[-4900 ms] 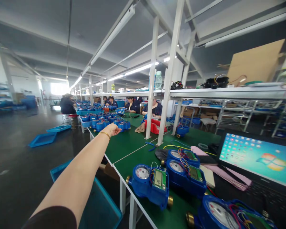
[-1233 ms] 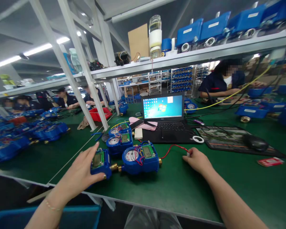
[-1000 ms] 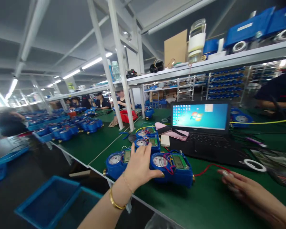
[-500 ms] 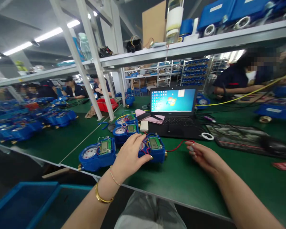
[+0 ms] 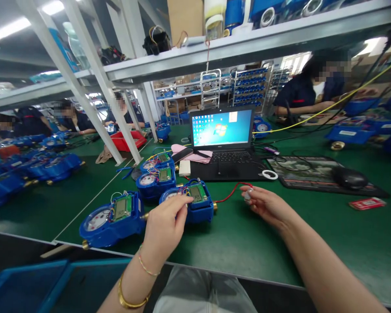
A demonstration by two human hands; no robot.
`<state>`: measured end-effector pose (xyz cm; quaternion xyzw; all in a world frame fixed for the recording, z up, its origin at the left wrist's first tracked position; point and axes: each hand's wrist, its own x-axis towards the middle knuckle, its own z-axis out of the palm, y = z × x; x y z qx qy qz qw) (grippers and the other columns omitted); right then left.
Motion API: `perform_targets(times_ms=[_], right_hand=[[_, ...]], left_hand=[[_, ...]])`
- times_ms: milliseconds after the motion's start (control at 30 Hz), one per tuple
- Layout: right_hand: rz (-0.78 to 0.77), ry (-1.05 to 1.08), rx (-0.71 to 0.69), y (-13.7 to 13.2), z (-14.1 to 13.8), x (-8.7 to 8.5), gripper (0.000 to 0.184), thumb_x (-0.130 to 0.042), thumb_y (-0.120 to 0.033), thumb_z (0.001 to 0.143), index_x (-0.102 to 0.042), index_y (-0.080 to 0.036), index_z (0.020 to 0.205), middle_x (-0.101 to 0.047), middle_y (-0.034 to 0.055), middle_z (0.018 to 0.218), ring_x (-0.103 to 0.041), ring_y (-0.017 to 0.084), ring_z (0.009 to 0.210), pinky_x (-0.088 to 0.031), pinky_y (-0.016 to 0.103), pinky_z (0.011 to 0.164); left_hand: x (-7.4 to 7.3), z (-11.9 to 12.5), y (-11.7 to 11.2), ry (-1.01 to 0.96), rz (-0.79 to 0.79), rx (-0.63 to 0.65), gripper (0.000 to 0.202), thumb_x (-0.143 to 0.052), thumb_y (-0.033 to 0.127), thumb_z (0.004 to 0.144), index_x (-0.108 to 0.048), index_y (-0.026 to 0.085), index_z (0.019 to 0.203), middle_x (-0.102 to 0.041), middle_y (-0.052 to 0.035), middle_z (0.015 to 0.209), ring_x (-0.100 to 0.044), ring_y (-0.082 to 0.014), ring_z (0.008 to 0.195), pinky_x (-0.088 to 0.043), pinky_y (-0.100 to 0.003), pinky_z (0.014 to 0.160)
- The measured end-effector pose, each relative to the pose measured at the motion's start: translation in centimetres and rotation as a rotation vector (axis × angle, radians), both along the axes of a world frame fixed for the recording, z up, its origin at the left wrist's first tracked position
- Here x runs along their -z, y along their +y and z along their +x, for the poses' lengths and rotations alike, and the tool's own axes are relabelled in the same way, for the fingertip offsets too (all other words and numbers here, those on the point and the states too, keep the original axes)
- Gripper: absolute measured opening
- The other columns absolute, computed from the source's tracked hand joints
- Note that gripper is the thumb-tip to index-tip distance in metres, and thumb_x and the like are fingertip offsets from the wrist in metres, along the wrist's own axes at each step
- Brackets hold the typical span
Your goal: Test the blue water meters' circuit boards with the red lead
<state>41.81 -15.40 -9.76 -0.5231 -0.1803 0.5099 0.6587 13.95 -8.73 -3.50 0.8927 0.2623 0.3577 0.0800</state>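
Observation:
My left hand (image 5: 164, 224) rests its fingers on a blue water meter (image 5: 195, 202) with a green display board and coloured wires, gripping its near side. A red wire (image 5: 228, 194) runs from that meter to my right hand (image 5: 263, 204), which pinches a small white connector at its end. Another blue meter (image 5: 112, 217) lies to the left near the bench edge. Two more blue meters (image 5: 156, 174) sit just behind. All stand on the green bench top (image 5: 247, 239).
An open laptop (image 5: 226, 143) stands behind the meters, with a mouse (image 5: 350, 177) on a mat to the right. Several blue meters (image 5: 35, 167) crowd the left bench. Co-workers sit across the bench. A blue bin (image 5: 26, 287) sits below the front edge.
My left hand went from reaching far left, to bringing a meter in, to settling on the middle meter. My right hand stayed on the red wire's end. The head tilted down slightly.

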Motion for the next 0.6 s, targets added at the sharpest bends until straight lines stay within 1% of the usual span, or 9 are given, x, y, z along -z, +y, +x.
perform_targets(times_ms=[100,233,333,400,500,600], right_hand=[[0.003,-0.005,-0.002,0.0,0.0,0.0,0.019,-0.066,-0.015,0.070,-0.068,-0.015,0.088,-0.064,0.0039,0.074,-0.052,0.006,0.049,-0.042,0.012,0.039],[0.004,-0.049,0.004,0.1,0.0,0.0,0.020,-0.067,-0.016,0.068,-0.067,-0.015,0.089,-0.065,0.0041,0.072,-0.052,0.007,0.048,-0.041,0.014,0.038],[-0.014,-0.125,0.043,0.4,0.0,0.3,0.019,-0.069,-0.015,0.066,-0.066,-0.015,0.085,-0.066,0.0038,0.071,-0.052,0.007,0.048,-0.039,0.014,0.037],[-0.034,-0.182,0.091,0.8,0.0,0.7,0.019,-0.070,-0.013,0.065,-0.064,-0.015,0.082,-0.067,0.0028,0.068,-0.051,0.006,0.045,-0.036,0.013,0.037],[-0.050,-0.237,0.149,1.4,0.1,1.2,0.018,-0.070,-0.014,0.065,-0.061,-0.016,0.080,-0.067,0.0006,0.063,-0.050,0.007,0.043,-0.034,0.013,0.036],[-0.041,-0.241,0.157,1.5,0.1,1.2,0.018,-0.072,-0.016,0.065,-0.062,-0.016,0.080,-0.066,0.0003,0.063,-0.051,0.007,0.044,-0.036,0.014,0.037]], left_hand=[[0.2,0.4,-0.2,-0.014,0.017,-0.040,0.017,-0.048,0.021,0.091,-0.064,0.021,0.100,-0.069,-0.0026,0.103,-0.063,-0.0176,0.100,-0.051,-0.031,0.091],[0.6,1.1,-0.4,0.015,0.097,-0.125,0.008,-0.056,0.028,0.089,-0.061,0.021,0.091,-0.065,-0.0036,0.101,-0.062,-0.0198,0.099,-0.050,-0.033,0.086],[0.9,1.6,-0.5,0.020,0.182,-0.160,0.011,-0.053,0.030,0.091,-0.059,0.021,0.088,-0.064,-0.0035,0.100,-0.062,-0.0193,0.094,-0.048,-0.030,0.081],[1.0,1.7,-0.4,0.015,0.221,-0.178,0.014,-0.051,0.032,0.092,-0.059,0.022,0.089,-0.064,-0.0024,0.099,-0.063,-0.0186,0.091,-0.047,-0.029,0.078],[0.8,1.6,0.0,0.014,0.221,-0.187,0.018,-0.049,0.037,0.093,-0.058,0.023,0.093,-0.064,-0.0004,0.095,-0.063,-0.0179,0.088,-0.045,-0.028,0.075],[0.4,1.4,0.8,0.028,0.192,-0.147,0.021,-0.046,0.041,0.093,-0.058,0.024,0.091,-0.064,0.0003,0.093,-0.062,-0.0181,0.087,-0.045,-0.028,0.075]])
